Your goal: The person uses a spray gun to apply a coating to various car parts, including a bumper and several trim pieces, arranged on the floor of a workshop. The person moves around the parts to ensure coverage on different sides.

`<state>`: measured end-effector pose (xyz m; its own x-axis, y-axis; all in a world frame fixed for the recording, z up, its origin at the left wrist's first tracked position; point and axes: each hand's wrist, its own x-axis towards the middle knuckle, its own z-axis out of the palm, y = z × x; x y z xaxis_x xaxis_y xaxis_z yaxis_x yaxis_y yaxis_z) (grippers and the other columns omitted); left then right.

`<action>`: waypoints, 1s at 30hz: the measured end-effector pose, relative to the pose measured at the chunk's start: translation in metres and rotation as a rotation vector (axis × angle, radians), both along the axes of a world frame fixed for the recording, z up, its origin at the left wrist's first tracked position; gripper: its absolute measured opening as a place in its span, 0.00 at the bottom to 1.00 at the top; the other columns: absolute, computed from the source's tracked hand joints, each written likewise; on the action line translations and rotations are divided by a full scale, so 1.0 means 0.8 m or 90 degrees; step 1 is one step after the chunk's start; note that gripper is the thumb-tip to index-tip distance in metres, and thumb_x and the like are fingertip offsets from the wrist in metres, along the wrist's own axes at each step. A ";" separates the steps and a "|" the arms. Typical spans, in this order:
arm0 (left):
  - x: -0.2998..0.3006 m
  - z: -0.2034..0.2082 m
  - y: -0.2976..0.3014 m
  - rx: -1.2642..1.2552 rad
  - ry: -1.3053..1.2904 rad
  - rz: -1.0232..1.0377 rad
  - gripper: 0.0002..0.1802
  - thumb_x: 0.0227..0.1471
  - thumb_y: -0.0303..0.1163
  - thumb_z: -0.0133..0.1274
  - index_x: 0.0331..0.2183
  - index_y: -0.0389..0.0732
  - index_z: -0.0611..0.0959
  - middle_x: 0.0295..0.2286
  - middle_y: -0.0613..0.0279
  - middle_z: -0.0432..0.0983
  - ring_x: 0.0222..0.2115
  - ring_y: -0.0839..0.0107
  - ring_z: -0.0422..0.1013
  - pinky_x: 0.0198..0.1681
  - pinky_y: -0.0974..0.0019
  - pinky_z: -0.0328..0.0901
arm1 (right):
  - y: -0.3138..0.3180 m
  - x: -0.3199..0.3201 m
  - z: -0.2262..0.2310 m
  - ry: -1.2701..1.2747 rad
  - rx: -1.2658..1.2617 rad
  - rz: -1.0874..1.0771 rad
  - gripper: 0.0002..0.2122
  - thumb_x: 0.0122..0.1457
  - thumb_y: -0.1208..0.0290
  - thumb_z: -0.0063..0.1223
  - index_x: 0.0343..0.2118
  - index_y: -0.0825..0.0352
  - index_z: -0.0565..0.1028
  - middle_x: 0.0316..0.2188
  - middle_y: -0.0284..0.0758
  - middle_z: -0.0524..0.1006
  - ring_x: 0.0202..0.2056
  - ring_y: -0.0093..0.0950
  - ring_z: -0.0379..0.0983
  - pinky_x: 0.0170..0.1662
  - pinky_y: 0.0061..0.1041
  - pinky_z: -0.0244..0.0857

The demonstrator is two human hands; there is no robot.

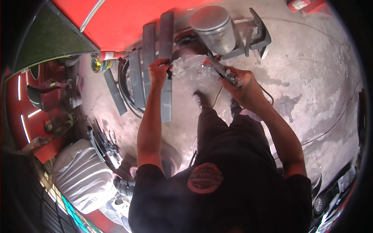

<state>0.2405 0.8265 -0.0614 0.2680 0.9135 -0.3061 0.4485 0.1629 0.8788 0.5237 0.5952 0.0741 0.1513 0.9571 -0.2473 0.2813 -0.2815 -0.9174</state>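
My right hand [244, 84] is closed around a metallic spray gun [228, 74], whose front points up and left. A thin dark hose [267, 94] curves away below that wrist. At the left, my left hand [157, 72] is raised with its fingers closed on one end of a dark, thin, curved part [189, 51]. That part stretches rightward to just ahead of the gun's nose; its exact kind is unclear. Below and behind the left hand lie several long grey strip panels [166, 101].
A lidded metal drum [214, 33] stands ahead among dark plastic trim pieces [256, 37]. A red panel [136, 17] spans the far side. Hose lines [324, 134] cross the concrete floor at right. A silvery cover [83, 173] and a tire [171, 155] lie at left.
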 end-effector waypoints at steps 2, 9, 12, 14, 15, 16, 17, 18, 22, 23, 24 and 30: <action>0.007 0.004 -0.008 -0.012 -0.095 0.018 0.17 0.49 0.12 0.49 0.43 0.26 0.81 0.34 0.49 0.81 0.30 0.60 0.81 0.37 0.62 0.78 | 0.002 0.001 0.004 -0.024 0.022 -0.054 0.22 0.60 0.67 0.61 0.56 0.73 0.76 0.33 0.51 0.82 0.30 0.38 0.81 0.37 0.33 0.72; 0.001 -0.039 -0.024 -0.272 -0.637 0.060 0.28 0.45 0.10 0.44 0.50 0.38 0.73 0.40 0.46 0.76 0.36 0.48 0.79 0.41 0.45 0.78 | -0.027 0.003 0.012 0.038 -0.004 -0.051 0.17 0.62 0.65 0.62 0.47 0.72 0.78 0.23 0.36 0.77 0.25 0.22 0.71 0.32 0.28 0.67; 0.017 -0.030 -0.051 -0.265 -0.742 0.153 0.25 0.45 0.13 0.46 0.47 0.40 0.77 0.41 0.47 0.77 0.37 0.50 0.77 0.43 0.45 0.74 | -0.031 0.000 0.024 0.055 -0.052 -0.034 0.14 0.63 0.65 0.62 0.44 0.72 0.78 0.21 0.30 0.75 0.24 0.18 0.69 0.30 0.25 0.66; 0.015 -0.029 -0.052 -0.258 -0.795 0.119 0.23 0.46 0.16 0.47 0.46 0.40 0.79 0.42 0.48 0.78 0.37 0.53 0.75 0.41 0.50 0.71 | -0.032 -0.003 0.033 0.069 -0.060 -0.021 0.18 0.62 0.64 0.62 0.47 0.74 0.78 0.22 0.35 0.76 0.25 0.21 0.71 0.32 0.27 0.67; 0.022 -0.021 -0.053 -0.256 -0.824 0.100 0.21 0.47 0.17 0.47 0.45 0.40 0.80 0.42 0.48 0.78 0.37 0.55 0.74 0.41 0.52 0.69 | -0.033 -0.002 0.036 0.073 -0.049 -0.015 0.21 0.61 0.63 0.61 0.51 0.75 0.77 0.23 0.40 0.78 0.25 0.23 0.72 0.34 0.29 0.68; 0.028 -0.012 -0.057 -0.254 -0.827 0.100 0.18 0.49 0.20 0.48 0.44 0.41 0.81 0.43 0.49 0.79 0.36 0.57 0.73 0.40 0.53 0.68 | -0.032 -0.002 0.039 0.076 -0.037 -0.009 0.25 0.60 0.62 0.61 0.55 0.77 0.76 0.25 0.45 0.79 0.26 0.25 0.74 0.35 0.31 0.69; 0.032 -0.004 -0.062 -0.252 -0.832 0.098 0.15 0.52 0.23 0.50 0.43 0.41 0.82 0.43 0.50 0.79 0.35 0.58 0.73 0.39 0.55 0.67 | -0.032 -0.002 0.043 0.063 -0.041 -0.002 0.25 0.61 0.62 0.61 0.55 0.77 0.75 0.26 0.46 0.79 0.27 0.26 0.75 0.36 0.31 0.70; 0.041 0.012 -0.068 -0.251 -0.837 0.097 0.13 0.54 0.27 0.51 0.42 0.42 0.82 0.43 0.51 0.79 0.34 0.60 0.72 0.37 0.57 0.66 | -0.032 -0.001 0.046 0.048 -0.047 0.003 0.26 0.61 0.62 0.61 0.55 0.78 0.75 0.27 0.47 0.80 0.28 0.26 0.75 0.37 0.31 0.70; 0.050 0.046 -0.070 -0.228 -0.820 0.091 0.16 0.63 0.43 0.54 0.45 0.42 0.81 0.44 0.56 0.80 0.34 0.65 0.71 0.37 0.61 0.65 | -0.031 -0.007 0.062 0.029 -0.030 0.017 0.26 0.62 0.62 0.61 0.56 0.79 0.74 0.35 0.52 0.81 0.33 0.29 0.78 0.42 0.32 0.71; 0.048 0.042 -0.063 -0.202 -0.800 0.080 0.19 0.64 0.47 0.53 0.46 0.42 0.81 0.44 0.57 0.80 0.34 0.66 0.70 0.38 0.61 0.66 | -0.030 -0.010 0.069 0.027 -0.028 0.020 0.26 0.62 0.62 0.61 0.56 0.79 0.74 0.37 0.53 0.81 0.35 0.31 0.79 0.44 0.32 0.71; 0.049 0.044 -0.060 -0.179 -0.779 0.070 0.22 0.66 0.50 0.52 0.47 0.42 0.80 0.44 0.57 0.80 0.34 0.68 0.70 0.38 0.62 0.66 | -0.029 -0.011 0.077 0.024 -0.029 0.021 0.26 0.62 0.62 0.62 0.56 0.79 0.74 0.38 0.54 0.81 0.38 0.32 0.80 0.45 0.32 0.71; 0.060 0.061 -0.057 -0.156 -0.856 0.016 0.24 0.67 0.52 0.50 0.49 0.40 0.79 0.43 0.59 0.78 0.32 0.72 0.68 0.38 0.61 0.66 | -0.032 -0.018 0.082 0.014 0.026 0.008 0.16 0.63 0.64 0.62 0.47 0.72 0.78 0.22 0.28 0.74 0.24 0.18 0.70 0.29 0.23 0.67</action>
